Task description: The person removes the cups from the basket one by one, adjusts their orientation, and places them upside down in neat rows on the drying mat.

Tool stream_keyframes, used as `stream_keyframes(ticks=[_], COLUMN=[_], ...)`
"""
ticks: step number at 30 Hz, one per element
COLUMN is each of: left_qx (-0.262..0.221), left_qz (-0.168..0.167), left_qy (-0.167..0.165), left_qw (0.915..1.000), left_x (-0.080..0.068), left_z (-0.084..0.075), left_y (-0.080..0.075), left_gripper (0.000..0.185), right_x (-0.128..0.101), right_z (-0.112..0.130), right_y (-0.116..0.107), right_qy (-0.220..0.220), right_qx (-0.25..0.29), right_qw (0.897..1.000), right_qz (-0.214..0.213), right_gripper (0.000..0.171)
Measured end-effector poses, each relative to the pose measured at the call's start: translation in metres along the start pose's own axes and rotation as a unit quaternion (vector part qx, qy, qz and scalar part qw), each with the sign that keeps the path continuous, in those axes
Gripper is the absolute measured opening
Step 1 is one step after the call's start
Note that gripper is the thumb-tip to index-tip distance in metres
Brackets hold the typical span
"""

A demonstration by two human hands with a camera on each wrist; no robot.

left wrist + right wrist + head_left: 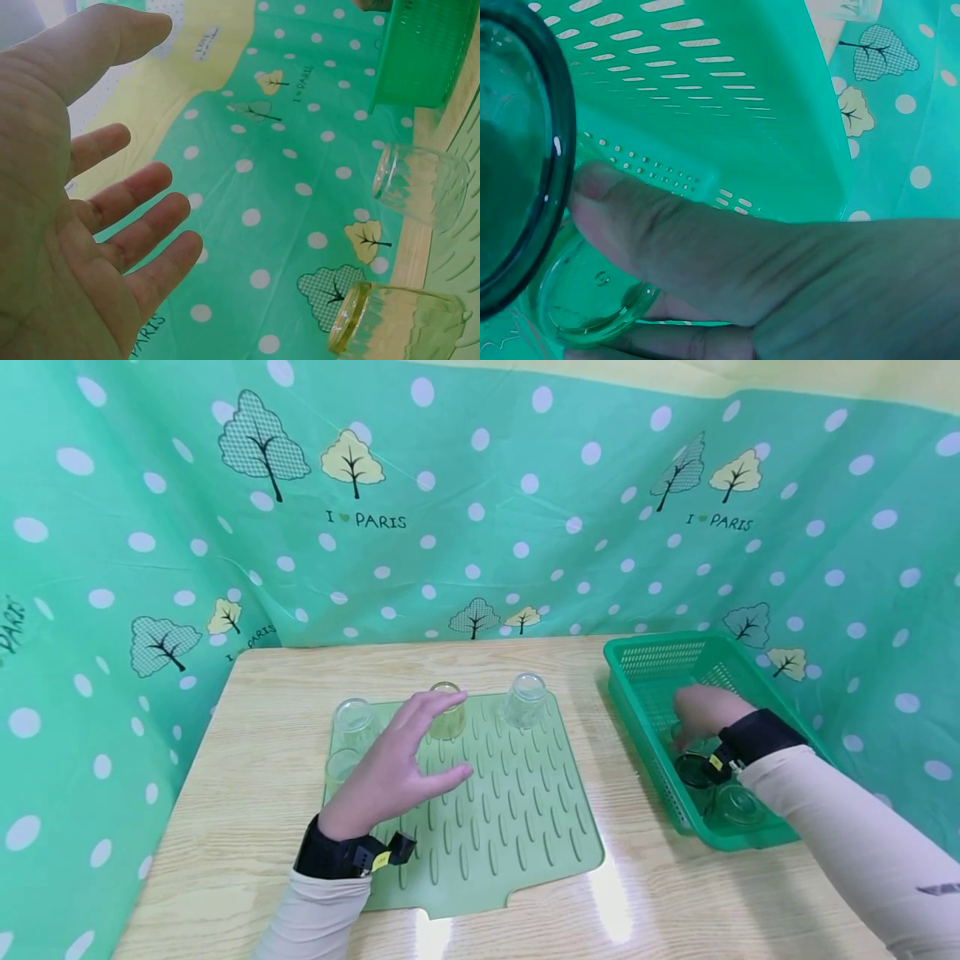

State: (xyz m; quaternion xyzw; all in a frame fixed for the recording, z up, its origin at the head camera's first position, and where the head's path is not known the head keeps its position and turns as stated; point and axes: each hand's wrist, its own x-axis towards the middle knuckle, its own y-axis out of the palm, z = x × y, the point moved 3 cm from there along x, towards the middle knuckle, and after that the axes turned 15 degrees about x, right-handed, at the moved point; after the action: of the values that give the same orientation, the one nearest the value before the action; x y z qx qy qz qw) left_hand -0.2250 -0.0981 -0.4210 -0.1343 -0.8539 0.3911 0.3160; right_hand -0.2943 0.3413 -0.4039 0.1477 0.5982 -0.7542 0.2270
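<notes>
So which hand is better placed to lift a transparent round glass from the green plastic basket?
Probably the right hand: it's inside the basket, gripping a glass. The left hand hovers empty above the pale green ribbed mat.

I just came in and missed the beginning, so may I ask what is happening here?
A person's right hand is down in the green basket, where it appears to grip a glass, with other glasses close by. The left hand is open and holds nothing, above the green mat. At least four glasses stand on that mat.
</notes>
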Motion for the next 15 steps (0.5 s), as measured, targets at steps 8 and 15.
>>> stream_keyframes(ticks=[8,15], left_qx=[0.005,0.011], left_qz=[0.001,-0.002], left_qy=[0.009,0.01], left_qw=[0.9999,0.9999], left_x=[-0.0002,-0.0007], left_z=[-0.0012,-0.0014], left_y=[0.002,0.0019], left_gripper=[0.083,0.083], right_x=[-0.0051,-0.0029], right_z=[0.005,0.0047], right_y=[0.0022,0.0014], right_qy=[-0.005,-0.003], right_qx=[0.002,0.005], right_qw=[1.0,1.0], right_qz=[-0.016,-0.011], right_gripper=[0.022,0.022])
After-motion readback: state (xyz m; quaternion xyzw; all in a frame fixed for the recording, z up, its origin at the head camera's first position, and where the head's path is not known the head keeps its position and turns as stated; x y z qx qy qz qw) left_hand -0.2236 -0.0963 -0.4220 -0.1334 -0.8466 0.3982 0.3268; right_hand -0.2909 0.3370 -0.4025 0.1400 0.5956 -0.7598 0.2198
